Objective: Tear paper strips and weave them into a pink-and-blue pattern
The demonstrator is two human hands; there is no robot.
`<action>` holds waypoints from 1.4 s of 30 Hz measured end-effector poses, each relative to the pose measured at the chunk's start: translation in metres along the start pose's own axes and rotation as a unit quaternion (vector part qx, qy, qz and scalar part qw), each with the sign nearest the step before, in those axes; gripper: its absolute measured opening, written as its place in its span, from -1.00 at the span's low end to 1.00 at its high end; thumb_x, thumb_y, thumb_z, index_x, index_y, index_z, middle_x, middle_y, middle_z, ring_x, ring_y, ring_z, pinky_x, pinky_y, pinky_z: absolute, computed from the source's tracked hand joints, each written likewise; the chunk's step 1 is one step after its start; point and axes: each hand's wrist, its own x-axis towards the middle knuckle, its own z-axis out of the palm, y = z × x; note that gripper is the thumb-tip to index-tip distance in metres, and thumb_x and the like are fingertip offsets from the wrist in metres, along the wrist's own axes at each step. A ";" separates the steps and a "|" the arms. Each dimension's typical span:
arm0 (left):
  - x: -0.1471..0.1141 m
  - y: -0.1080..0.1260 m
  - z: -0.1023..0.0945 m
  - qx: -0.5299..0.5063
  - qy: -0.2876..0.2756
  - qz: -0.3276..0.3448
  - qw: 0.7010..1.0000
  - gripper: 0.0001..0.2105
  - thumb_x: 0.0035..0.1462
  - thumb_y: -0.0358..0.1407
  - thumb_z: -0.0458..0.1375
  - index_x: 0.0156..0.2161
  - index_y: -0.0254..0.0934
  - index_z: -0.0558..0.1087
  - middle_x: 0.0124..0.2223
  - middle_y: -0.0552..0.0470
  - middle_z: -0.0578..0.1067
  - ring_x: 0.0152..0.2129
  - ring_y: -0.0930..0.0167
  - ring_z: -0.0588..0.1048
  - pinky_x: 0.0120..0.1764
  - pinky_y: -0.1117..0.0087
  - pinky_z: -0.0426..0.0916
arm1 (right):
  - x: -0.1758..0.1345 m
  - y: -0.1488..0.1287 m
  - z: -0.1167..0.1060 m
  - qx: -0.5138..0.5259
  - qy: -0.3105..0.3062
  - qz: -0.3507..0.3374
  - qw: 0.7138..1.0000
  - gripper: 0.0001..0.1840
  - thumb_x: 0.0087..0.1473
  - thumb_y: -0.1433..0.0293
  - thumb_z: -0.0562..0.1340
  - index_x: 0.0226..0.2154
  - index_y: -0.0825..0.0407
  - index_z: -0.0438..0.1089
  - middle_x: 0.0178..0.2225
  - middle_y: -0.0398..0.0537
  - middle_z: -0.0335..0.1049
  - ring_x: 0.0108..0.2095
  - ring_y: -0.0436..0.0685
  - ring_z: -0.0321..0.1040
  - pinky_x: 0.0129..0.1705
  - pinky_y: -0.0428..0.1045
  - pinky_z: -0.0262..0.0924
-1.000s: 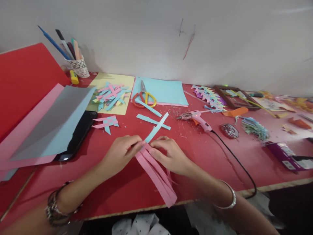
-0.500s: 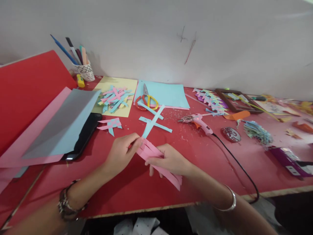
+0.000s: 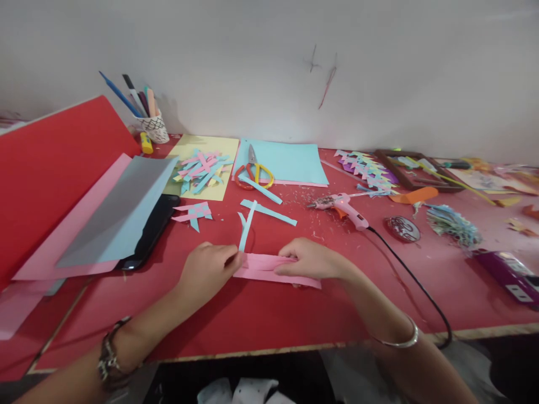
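Observation:
My left hand (image 3: 213,266) pinches the left end of some pink paper strips (image 3: 261,269), where a light blue paper strip (image 3: 247,227) sticks up from them. On the right side, my right hand (image 3: 309,259) grips the same pink strips between thumb and fingers; some fingertips are hidden underneath. The pink strips lie nearly level, with slits between them. Just beyond, two loose blue strips (image 3: 269,213) rest on the red table. A small woven pink and blue paper piece (image 3: 196,212) lies left of them.
Scissors (image 3: 254,168) lie on blue sheets (image 3: 290,157). A pile of woven paper pieces (image 3: 204,168) sits on a yellow sheet (image 3: 219,145). To the right are a pink glue gun (image 3: 347,209) with its black cord (image 3: 404,286) and a round tin (image 3: 403,229). Stacked sheets (image 3: 113,213) stand left.
The pink strips have turned from a slant to nearly level. My right hand has moved up and slightly right. The blue strip now stands more upright and shows less length.

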 end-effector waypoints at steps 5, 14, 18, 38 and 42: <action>-0.006 0.005 -0.001 0.078 -0.031 0.011 0.996 -0.68 0.08 -0.31 -0.08 -0.68 -0.25 0.22 -0.68 0.07 0.37 -0.70 0.45 0.28 -0.49 0.41 0.04 | 0.001 0.002 -0.002 -0.104 0.041 0.013 0.994 -0.68 -0.11 0.35 0.11 -0.73 0.07 -0.01 -0.70 -0.29 -0.11 -0.63 -0.14 -0.15 -0.58 -0.11 -0.27; -0.008 0.008 -0.002 0.102 -0.034 -0.023 0.994 -0.88 0.06 -0.34 0.00 -0.47 -0.26 0.29 -0.42 0.04 0.41 -0.51 0.41 0.39 -0.56 0.45 0.09 | -0.010 0.008 -0.015 -0.077 0.016 0.052 0.996 -0.63 -0.06 0.27 0.05 -0.76 0.05 -0.02 -0.82 -0.30 -0.08 -0.76 -0.11 0.04 -0.57 -0.12 -0.11; -0.008 0.004 0.006 0.090 0.019 0.040 0.995 -0.93 0.02 -0.45 0.00 -0.41 -0.26 0.28 -0.30 -0.01 0.41 -0.37 0.36 0.39 -0.40 0.41 0.24 | -0.012 0.013 -0.018 -0.067 0.039 0.038 0.996 -0.70 -0.06 0.31 0.04 -0.72 0.06 0.11 -0.76 -0.25 0.10 -0.68 -0.08 0.15 -0.52 -0.13 -0.04; -0.008 0.000 0.014 0.077 0.032 0.074 0.994 -0.89 0.04 -0.47 -0.03 -0.39 -0.27 0.31 -0.32 -0.01 0.40 -0.39 0.37 0.38 -0.41 0.40 0.26 | -0.030 0.023 0.005 -0.132 0.288 0.059 0.947 -0.86 -0.01 0.45 0.06 -0.44 0.06 0.32 -0.48 -0.11 0.35 -0.47 -0.01 0.24 -0.44 -0.11 -0.01; -0.007 0.000 0.014 0.055 0.026 0.104 0.993 -0.86 0.09 -0.46 -0.05 -0.40 -0.27 0.33 -0.37 0.03 0.41 -0.42 0.40 0.39 -0.41 0.42 0.25 | -0.029 0.011 0.018 -0.157 0.279 -0.016 0.947 -0.83 0.04 0.44 0.06 -0.35 0.07 0.35 -0.31 -0.02 0.40 -0.28 0.07 0.29 -0.27 -0.07 0.09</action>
